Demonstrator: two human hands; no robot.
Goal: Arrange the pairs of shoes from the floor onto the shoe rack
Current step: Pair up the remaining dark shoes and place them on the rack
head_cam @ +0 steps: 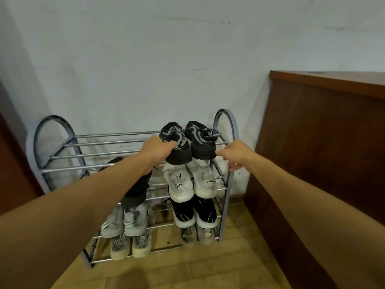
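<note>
A metal shoe rack [68,143] with several tiers stands against the wall. On the right end of its top tier sit two black knit shoes. My left hand [155,148] grips the collar of the left black shoe [177,147]. My right hand [236,155] touches the heel of the right black shoe [201,142] with thumb and forefinger, the other fingers spread. Below are a white pair [189,182], a black-and-white pair [194,212], a beige pair [196,235], a grey pair [125,222] and a light knit pair [131,246]. A dark shoe [137,188] lies partly hidden under my left forearm.
A brown wooden cabinet [325,142] stands close to the right of the rack. A dark wooden edge [12,163] borders the left. The floor [187,272] is tan tile. The left part of the top tier holds nothing.
</note>
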